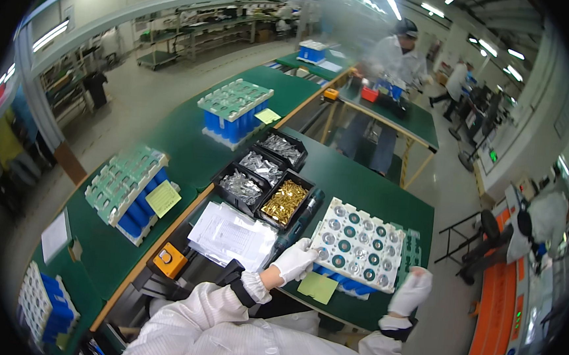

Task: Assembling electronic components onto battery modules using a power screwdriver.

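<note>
In front of me on the green table stands a battery pack (357, 244) with blue cells below and a white holder on top. Round cell ends show in its holes, some with dark green rings. My left hand (294, 262), in a white glove, has its fingers closed at the pack's left front corner. Just off the pack's right front corner, my gloved right hand (412, 292) is raised with curled fingers; whatever they may hold is hidden. A green perforated plate (413, 247) lies along the pack's right side. A yellow note (317, 287) hangs at the pack's front.
Left of the pack are a dark electric screwdriver (302, 219), a black bin of brass-coloured parts (286, 201), several bins of silver parts (242, 186) and bagged papers (233, 236). More packs (125, 189) stand on the conveyor to the left. A co-worker (398, 57) stands at a far table.
</note>
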Available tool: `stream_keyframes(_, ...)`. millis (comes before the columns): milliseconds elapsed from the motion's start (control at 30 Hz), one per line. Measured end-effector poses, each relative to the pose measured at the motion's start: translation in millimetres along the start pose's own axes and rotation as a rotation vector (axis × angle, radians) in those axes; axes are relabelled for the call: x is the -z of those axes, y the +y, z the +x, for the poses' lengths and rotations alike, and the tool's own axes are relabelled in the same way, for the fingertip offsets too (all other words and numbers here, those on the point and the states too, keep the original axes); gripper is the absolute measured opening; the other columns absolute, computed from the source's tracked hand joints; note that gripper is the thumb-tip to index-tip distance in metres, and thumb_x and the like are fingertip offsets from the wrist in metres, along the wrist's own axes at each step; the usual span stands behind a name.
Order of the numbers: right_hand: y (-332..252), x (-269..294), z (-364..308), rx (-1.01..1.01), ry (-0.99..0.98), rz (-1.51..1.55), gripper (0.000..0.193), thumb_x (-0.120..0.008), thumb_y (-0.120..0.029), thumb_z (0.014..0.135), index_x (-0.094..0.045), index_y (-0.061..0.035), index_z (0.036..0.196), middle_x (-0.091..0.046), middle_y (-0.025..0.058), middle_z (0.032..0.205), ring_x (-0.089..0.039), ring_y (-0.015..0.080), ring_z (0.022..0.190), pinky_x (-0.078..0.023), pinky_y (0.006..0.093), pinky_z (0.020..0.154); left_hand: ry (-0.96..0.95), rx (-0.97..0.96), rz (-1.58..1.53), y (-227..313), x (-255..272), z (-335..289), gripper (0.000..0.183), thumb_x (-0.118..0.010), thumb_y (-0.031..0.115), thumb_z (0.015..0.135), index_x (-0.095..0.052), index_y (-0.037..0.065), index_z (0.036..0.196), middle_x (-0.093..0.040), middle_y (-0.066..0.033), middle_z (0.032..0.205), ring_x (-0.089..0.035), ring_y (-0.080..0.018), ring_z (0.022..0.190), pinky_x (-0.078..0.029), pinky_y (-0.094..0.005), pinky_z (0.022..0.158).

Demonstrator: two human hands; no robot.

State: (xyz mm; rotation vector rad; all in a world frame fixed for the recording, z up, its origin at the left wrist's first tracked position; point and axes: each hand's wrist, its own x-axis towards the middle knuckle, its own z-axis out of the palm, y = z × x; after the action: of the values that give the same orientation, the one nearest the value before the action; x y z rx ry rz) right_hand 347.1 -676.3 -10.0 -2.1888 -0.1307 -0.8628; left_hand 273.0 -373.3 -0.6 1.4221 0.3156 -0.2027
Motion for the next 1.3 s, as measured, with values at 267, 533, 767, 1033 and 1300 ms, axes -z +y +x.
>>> stream_keyframes(267,224,-37,58,-0.528,-0.390,-0.613,0.057,-0.063,-0.037,0.083,-0.054,0.0016,0.124,-0.061,0.0252,0.121,-0.058,0.0438,0.110,-0.046,0.0459,0.093,-0.058,0.010,-0.001,-2,5,0,0.029,-0.053,0.027,0.095,-0.048,0.005,0.112,-0.051,-0.0004,0.067,-0.047,-0.0088,0.046,-0.040,-0.0236,0.041)
stream_keyframes(533,272,4,69,-0.499,-0.419,-0.668,0.036,-0.058,-0.029,0.089,-0.068,0.0046,0.099,-0.067,0.0258,0.092,-0.064,0.0423,0.085,-0.050,0.0453,0.075,-0.092,0.023,-0.024,-8,11,6,0.036,-0.057,0.029,0.093,-0.048,0.006,0.120,-0.051,0.0000,0.072,-0.047,-0.0088,0.051,-0.041,-0.0247,0.044)
stream_keyframes(767,113,43,104,-0.594,0.160,0.478,0.030,-0.049,-0.016,0.094,-0.058,0.0015,0.117,-0.064,0.0112,0.111,-0.063,0.0232,0.097,-0.050,0.0379,0.084,0.264,-0.236,0.523,-12,20,6,0.046,-0.065,0.034,0.087,-0.055,0.000,0.117,-0.064,-0.0149,0.091,-0.065,-0.0273,0.084,-0.051,-0.0371,0.076)
stream_keyframes(1033,-21,20,50,-0.493,-0.361,1.176,0.046,-0.060,-0.008,0.088,-0.045,-0.0053,0.131,-0.054,0.0108,0.120,-0.057,0.0225,0.108,-0.055,0.0403,0.082,0.317,-0.674,0.618,38,-4,-6,0.041,-0.066,0.029,0.085,-0.059,0.003,0.116,-0.059,-0.0202,0.103,-0.060,-0.0368,0.094,-0.049,-0.0427,0.084)
stream_keyframes(1300,-101,-32,-33,-0.734,-0.487,1.168,0.045,-0.053,-0.002,0.096,-0.039,-0.0035,0.138,-0.049,0.0206,0.133,-0.058,0.0308,0.117,-0.062,0.0360,0.079,0.363,-0.546,0.727,13,-4,32,0.058,-0.061,0.031,0.088,-0.048,-0.007,0.129,-0.048,-0.0269,0.134,-0.049,-0.0418,0.120,-0.041,-0.0431,0.103)
